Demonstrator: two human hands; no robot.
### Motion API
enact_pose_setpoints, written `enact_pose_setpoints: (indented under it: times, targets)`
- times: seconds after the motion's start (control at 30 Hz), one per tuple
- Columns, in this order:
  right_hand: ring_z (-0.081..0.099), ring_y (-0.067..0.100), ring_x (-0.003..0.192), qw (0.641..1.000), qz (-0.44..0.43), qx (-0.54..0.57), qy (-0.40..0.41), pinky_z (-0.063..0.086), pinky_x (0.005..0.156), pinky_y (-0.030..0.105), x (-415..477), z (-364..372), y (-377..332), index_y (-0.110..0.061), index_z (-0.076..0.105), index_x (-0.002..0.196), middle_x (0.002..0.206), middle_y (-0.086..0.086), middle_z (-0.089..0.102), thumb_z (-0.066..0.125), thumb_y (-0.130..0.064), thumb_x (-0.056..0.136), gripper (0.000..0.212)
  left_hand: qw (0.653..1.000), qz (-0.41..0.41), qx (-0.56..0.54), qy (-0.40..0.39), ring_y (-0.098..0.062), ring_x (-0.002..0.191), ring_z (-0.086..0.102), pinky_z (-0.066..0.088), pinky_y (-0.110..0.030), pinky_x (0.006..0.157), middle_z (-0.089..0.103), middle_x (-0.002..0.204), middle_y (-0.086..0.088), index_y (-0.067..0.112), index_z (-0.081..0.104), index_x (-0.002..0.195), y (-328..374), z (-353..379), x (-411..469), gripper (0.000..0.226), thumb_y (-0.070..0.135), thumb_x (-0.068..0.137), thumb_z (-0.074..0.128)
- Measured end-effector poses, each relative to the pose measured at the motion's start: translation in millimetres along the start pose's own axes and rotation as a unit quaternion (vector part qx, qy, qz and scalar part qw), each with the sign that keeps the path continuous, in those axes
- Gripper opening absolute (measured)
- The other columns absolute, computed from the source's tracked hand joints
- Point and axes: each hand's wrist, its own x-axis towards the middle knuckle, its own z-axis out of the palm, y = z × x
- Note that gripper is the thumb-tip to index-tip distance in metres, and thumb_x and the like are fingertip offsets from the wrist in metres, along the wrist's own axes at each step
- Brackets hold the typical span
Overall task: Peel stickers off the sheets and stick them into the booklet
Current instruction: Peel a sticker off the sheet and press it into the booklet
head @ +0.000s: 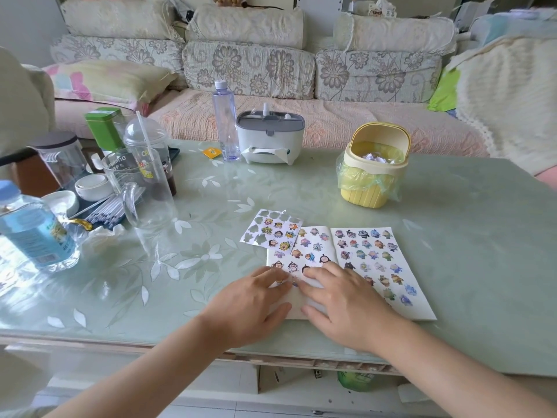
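Head camera looks down at an open booklet [419, 306] lying flat on the green glass desk [458, 236], near its front edge. Both pages are dotted with small cartoon stickers. A sticker sheet [271, 230], many of its shapes already peeled away, lies tilted at the booklet's far left corner and overlaps it.

The left hand [250, 303] and right hand [346, 306] both rest palm down on the lower left page. Their fingers are straight and slightly spread, the tips nearly meeting. Between the tips shows a bit of colour [294, 282], too hidden to tell what it is.

Farther back stand a yellow bin [375, 170] lined with a bag, a grey-lidded tissue box [269, 137] and a clear bottle [226, 122]. A glass mug [144, 191] stands among the cups and jars to the left.
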Motion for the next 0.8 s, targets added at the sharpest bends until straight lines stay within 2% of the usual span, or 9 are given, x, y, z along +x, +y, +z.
enact_pose_setpoints:
  times: [0.1,0.23,0.3,0.37,0.43,0.5,0.57,0.67,0.8]
  targets:
    - [0.054,0.020,0.115,0.999,0.007,0.038,-0.014,0.054,0.086,0.042,1,-4,4,-0.027,0.071,0.119,0.127,-0.004,0.063,0.039,-0.053,0.092,0.049,1.000,-0.011,-0.016,0.002,-0.010,0.117,0.056,0.058,-0.028,0.073,0.060,0.127,0.007,0.025,0.066,0.127,-3,3,-1,0.039,0.042,0.096,0.049]
    - [0.044,0.007,0.119,0.989,0.049,0.132,-0.041,0.045,0.098,0.035,13,-9,12,-0.035,0.069,0.121,0.124,-0.018,0.058,0.027,-0.064,0.087,0.061,0.996,-0.038,-0.078,0.002,-0.006,0.107,0.055,0.052,-0.028,0.085,0.061,0.116,0.011,0.032,0.070,0.118,-8,-1,10,0.031,0.041,0.098,0.049]
    - [0.049,0.004,0.113,0.980,0.064,0.186,-0.017,0.045,0.098,0.033,24,-11,17,-0.033,0.070,0.119,0.117,-0.021,0.061,0.035,-0.062,0.088,0.055,0.992,-0.051,-0.118,0.006,-0.003,0.101,0.055,0.049,-0.026,0.086,0.061,0.109,0.013,0.032,0.073,0.111,-11,-5,18,0.027,0.040,0.097,0.051]
    - [0.055,0.002,0.102,0.973,0.082,0.214,0.015,0.047,0.095,0.031,38,-12,23,-0.031,0.072,0.118,0.113,-0.020,0.063,0.051,-0.052,0.092,0.039,0.988,-0.070,-0.139,0.021,-0.002,0.098,0.056,0.049,-0.025,0.085,0.059,0.106,0.014,0.029,0.073,0.108,-16,-7,26,0.021,0.034,0.094,0.058]
    - [0.057,0.001,0.084,0.970,0.103,0.215,0.038,0.049,0.087,0.031,52,-14,28,-0.034,0.072,0.115,0.108,-0.021,0.063,0.061,-0.044,0.094,0.027,0.987,-0.096,-0.123,0.036,-0.004,0.099,0.056,0.049,-0.027,0.084,0.058,0.109,0.014,0.026,0.071,0.112,-24,-10,35,0.022,0.028,0.092,0.062]
    - [0.055,0.000,0.078,0.970,0.120,0.205,0.040,0.047,0.083,0.029,66,-14,30,-0.036,0.071,0.115,0.111,-0.021,0.062,0.064,-0.044,0.092,0.026,0.987,-0.119,-0.096,0.040,-0.008,0.106,0.054,0.048,-0.028,0.087,0.058,0.114,0.011,0.025,0.068,0.118,-35,-12,44,0.026,0.022,0.092,0.063]
    - [0.055,-0.001,0.087,0.974,0.129,0.184,0.012,0.045,0.086,0.027,77,-12,31,-0.038,0.069,0.121,0.122,-0.022,0.060,0.065,-0.044,0.092,0.030,0.988,-0.141,-0.061,0.030,-0.011,0.115,0.051,0.048,-0.031,0.091,0.057,0.121,0.009,0.024,0.065,0.125,-46,-15,51,0.033,0.020,0.093,0.062]
    - [0.057,0.007,0.114,0.980,0.123,0.155,-0.025,0.045,0.095,0.028,92,-8,32,-0.039,0.062,0.130,0.132,-0.022,0.056,0.067,-0.046,0.089,0.042,0.987,-0.156,-0.022,0.011,-0.013,0.124,0.045,0.048,-0.035,0.095,0.053,0.132,0.010,0.026,0.058,0.134,-60,-15,58,0.041,0.021,0.093,0.061]
    - [0.047,0.005,0.134,0.983,0.114,0.130,-0.063,0.038,0.109,0.028,105,-9,32,-0.038,0.053,0.141,0.147,-0.024,0.047,0.068,-0.055,0.085,0.060,0.989,-0.147,-0.017,-0.024,-0.016,0.132,0.042,0.041,-0.036,0.106,0.049,0.142,0.009,0.027,0.052,0.141,-74,-7,64,0.046,0.025,0.096,0.059]
